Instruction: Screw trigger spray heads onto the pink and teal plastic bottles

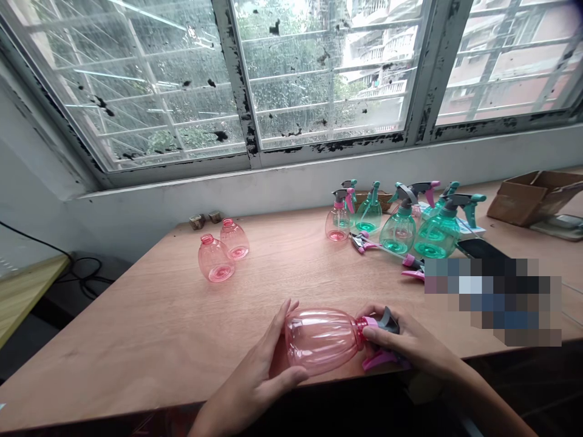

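- Pink spray bottle (321,340) lies on its side at the near edge of the wooden table (136,340), base to the left, neck to the right
- Left hand (262,370) cups the base end: fingers spread over the top of the bottle's wall, thumb curled under the near side, a loose wrap-around hold
- Right hand (410,346) is closed round the pink-and-grey trigger head (380,328) seated at the neck; fingers lie over the top, and the pink trigger lever pokes out below them
- Two capless pink bottles (215,260) stand upright and just beside each other, far left of the tabletop, well apart from the hands
- Two small brown blocks (197,222) sit behind them against the wall
- At the far right, near the sill, a cluster of assembled sprayers: green spray bottles (398,230) with teal-and-grey heads, plus a small pink sprayer (337,221) on the cluster's left
- Loose trigger heads (364,243) lie flat on the table in front of that cluster
- Open cardboard box (528,197) at the far right corner
- Barred window (319,73) with flaking frame paint runs along the wall behind the table
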`<state>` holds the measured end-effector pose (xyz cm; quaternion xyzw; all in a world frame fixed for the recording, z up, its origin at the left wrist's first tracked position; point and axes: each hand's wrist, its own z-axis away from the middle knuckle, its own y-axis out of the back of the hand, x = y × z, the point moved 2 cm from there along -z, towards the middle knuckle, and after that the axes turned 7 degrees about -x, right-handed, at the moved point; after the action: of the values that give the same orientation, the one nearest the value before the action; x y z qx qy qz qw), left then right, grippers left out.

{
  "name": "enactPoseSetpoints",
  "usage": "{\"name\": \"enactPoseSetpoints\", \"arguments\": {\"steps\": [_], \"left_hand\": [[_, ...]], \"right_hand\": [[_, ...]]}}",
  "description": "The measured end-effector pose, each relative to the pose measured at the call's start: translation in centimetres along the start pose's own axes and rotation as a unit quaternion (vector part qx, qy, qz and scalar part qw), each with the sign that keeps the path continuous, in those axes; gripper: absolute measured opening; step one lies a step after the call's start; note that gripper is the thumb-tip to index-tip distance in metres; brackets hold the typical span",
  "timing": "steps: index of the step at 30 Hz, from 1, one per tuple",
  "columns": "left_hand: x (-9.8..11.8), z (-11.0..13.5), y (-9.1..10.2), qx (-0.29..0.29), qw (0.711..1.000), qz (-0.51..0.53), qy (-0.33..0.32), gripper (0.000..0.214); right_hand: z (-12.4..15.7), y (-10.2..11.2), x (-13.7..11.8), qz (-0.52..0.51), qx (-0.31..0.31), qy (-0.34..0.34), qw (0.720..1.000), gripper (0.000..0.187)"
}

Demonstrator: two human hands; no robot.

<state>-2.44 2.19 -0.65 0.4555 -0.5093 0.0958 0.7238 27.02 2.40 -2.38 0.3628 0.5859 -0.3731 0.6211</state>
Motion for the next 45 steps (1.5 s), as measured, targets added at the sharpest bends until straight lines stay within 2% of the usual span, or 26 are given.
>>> {"name": "enactPoseSetpoints", "arguments": {"steps": [5, 11, 13, 18, 24, 32, 35, 40, 45], "left_hand": [[0.07, -0.24, -0.33, 0.022, 0.999, -0.014, -0.029, 0.095], [-0.28, -0.39, -0.25, 0.006, 0.999, -0.035, -0.027, 0.101], [-0.22, -0.28, -0.12, 0.001, 0.999, -0.026, -0.027, 0.097], [0.15, -0.09, 0.06, 0.004, 1.000, -0.006, -0.011, 0.073], [0.06, -0.33, -0.19, 0.012, 0.999, -0.028, -0.013, 0.097], [-0.29, -0.39, -0.34, 0.013, 0.998, -0.053, -0.024, 0.102], [-0.29, -0.27, -0.21, 0.006, 0.999, -0.039, -0.021, 0.099], [0.09, -0.14, 0.02, 0.005, 1.000, -0.011, -0.006, 0.077], [0.24, -0.15, -0.02, 0.009, 1.000, -0.015, 0.001, 0.084]], "right_hand": [[0.04, -0.27, -0.22, -0.010, -0.008, -0.003, 1.000, 0.034], [0.07, -0.25, -0.38, -0.004, -0.009, 0.000, 1.000, 0.033], [0.07, -0.21, -0.37, -0.001, -0.008, 0.001, 1.000, 0.034], [0.10, -0.25, -0.31, -0.011, -0.014, -0.006, 1.000, 0.034], [0.15, -0.33, -0.50, -0.012, -0.013, 0.001, 1.000, 0.033], [0.09, -0.25, -0.50, -0.015, -0.008, 0.003, 1.000, 0.032], [0.04, -0.26, -0.41, -0.021, -0.011, -0.001, 1.000, 0.032], [0.13, -0.38, -0.64, -0.021, -0.006, -0.006, 1.000, 0.033], [0.16, -0.41, -0.70, -0.021, -0.006, -0.007, 1.000, 0.034]]}}
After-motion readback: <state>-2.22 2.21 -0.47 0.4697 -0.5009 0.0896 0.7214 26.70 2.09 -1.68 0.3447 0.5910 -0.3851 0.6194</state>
